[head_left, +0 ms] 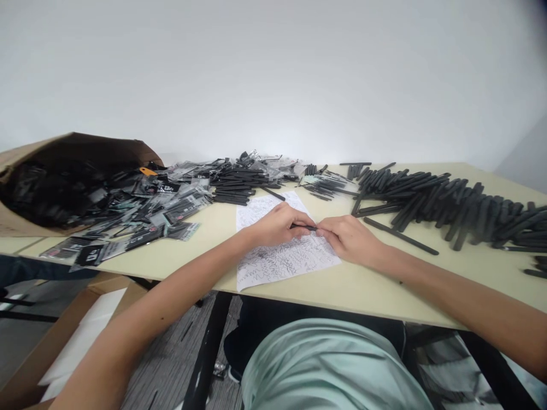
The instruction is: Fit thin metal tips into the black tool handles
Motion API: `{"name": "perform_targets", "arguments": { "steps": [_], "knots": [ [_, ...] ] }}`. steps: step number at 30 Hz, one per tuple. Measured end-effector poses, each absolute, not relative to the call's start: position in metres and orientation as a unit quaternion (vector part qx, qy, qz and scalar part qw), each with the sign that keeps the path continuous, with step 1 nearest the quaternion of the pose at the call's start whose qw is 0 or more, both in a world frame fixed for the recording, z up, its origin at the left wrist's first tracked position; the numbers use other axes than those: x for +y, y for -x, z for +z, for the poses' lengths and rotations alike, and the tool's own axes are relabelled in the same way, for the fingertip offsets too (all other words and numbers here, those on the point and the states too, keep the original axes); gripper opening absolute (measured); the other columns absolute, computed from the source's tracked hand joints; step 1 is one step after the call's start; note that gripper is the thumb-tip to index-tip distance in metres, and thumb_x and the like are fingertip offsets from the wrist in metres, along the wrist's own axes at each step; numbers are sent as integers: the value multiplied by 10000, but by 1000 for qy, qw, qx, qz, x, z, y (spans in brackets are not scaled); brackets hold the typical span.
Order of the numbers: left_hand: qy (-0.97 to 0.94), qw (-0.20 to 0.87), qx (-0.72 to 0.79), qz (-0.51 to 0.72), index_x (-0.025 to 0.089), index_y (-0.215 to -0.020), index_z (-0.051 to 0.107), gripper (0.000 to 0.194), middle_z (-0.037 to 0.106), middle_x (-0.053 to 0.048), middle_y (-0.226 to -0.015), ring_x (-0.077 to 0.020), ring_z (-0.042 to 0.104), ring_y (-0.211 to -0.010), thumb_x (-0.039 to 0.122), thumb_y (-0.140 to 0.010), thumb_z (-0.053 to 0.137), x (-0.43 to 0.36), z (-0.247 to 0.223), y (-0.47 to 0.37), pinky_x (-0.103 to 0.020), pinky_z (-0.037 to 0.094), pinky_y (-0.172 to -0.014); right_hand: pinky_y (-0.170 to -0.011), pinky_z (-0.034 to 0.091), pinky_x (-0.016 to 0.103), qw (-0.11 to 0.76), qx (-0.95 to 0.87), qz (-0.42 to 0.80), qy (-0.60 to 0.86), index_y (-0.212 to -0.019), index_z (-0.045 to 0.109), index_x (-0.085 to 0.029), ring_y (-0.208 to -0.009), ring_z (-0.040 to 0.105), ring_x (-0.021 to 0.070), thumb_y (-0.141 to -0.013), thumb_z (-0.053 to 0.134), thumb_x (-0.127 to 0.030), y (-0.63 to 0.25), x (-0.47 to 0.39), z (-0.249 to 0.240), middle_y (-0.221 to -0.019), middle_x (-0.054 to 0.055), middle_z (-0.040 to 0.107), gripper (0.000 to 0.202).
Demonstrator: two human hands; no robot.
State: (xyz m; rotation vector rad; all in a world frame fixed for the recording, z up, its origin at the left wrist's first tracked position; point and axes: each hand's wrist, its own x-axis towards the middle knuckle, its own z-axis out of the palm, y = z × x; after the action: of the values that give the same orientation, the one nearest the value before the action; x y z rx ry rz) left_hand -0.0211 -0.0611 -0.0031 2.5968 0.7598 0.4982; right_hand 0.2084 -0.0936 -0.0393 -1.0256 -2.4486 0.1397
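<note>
Between my two hands, over a scribbled sheet of paper, is a thin black pen. My left hand closes its fingers around one part of it, while my right hand pinches the other end. The paper lies on the table under both hands, covered in wavy dark pen strokes. Beyond the left hand, another black pen rests across the paper's top edge. A single pen lies on the table to the right of my right hand. The fingers partly hide the held pen.
A large heap of black pens spreads over the right side of the pale yellow table. A stack of pens and many clear packets lie at the left, spilling from a cardboard box. Below stands another open carton.
</note>
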Motion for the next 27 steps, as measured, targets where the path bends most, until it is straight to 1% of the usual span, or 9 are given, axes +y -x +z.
{"name": "perform_targets", "arguments": {
  "steps": [2, 6, 12, 16, 20, 24, 27],
  "knots": [
    [-929, 182, 270, 176, 177, -1145, 747, 243, 797, -33, -891, -166, 745, -793, 226, -931, 642, -62, -3, 20, -246, 520, -791, -683, 352, 286, 240, -895, 58, 372, -821, 647, -183, -711, 577, 164, -970, 434, -173, -208, -94, -39, -792, 39, 670, 260],
    [-933, 172, 262, 176, 197, -1129, 751, 231, 791, -30, -1052, -169, 744, -879, 215, -924, 646, -64, -4, 19, -244, 506, -814, -690, 365, 282, 239, -894, 74, 372, -812, 649, -183, -721, 594, 167, -958, 431, -160, -208, -94, -41, -790, 41, 677, 263],
    [-928, 173, 270, 192, 202, -1051, 769, 181, 799, -22, -972, -159, 736, -850, 232, -911, 659, -64, -6, 18, -258, 498, -838, -698, 367, 290, 228, -898, 59, 371, -857, 669, -180, -726, 593, 172, -972, 430, -181, -208, -92, -41, -812, 47, 685, 265],
    [-930, 124, 293, 183, 227, -1001, 768, 157, 795, -9, -907, -164, 718, -806, 291, -911, 657, -65, 1, 19, -279, 489, -801, -693, 366, 285, 229, -893, 56, 383, -851, 662, -182, -725, 592, 169, -995, 422, -214, -204, -92, -36, -810, 46, 684, 282],
    [-932, 87, 303, 180, 224, -937, 759, 148, 766, 7, -827, -150, 685, -765, 327, -887, 665, -66, 12, 22, -266, 465, -753, -686, 358, 289, 227, -889, 25, 397, -932, 681, -186, -761, 617, 180, -1027, 397, -276, -200, -94, -32, -876, 55, 711, 312],
    [-935, 48, 310, 166, 227, -952, 742, 150, 759, 12, -878, -154, 680, -821, 303, -888, 629, -61, 19, 30, -265, 452, -755, -680, 349, 301, 209, -880, -20, 427, -980, 699, -196, -798, 644, 195, -1039, 381, -310, -204, -92, -30, -949, 60, 740, 343],
    [-925, -1, 345, 157, 236, -955, 739, 159, 761, 9, -992, -183, 677, -932, 319, -899, 615, -52, 21, 41, -303, 453, -852, -661, 338, 308, 193, -861, -40, 470, -995, 708, -200, -811, 655, 205, -1040, 374, -318, -211, -88, -27, -970, 59, 749, 357]
  ]
}}
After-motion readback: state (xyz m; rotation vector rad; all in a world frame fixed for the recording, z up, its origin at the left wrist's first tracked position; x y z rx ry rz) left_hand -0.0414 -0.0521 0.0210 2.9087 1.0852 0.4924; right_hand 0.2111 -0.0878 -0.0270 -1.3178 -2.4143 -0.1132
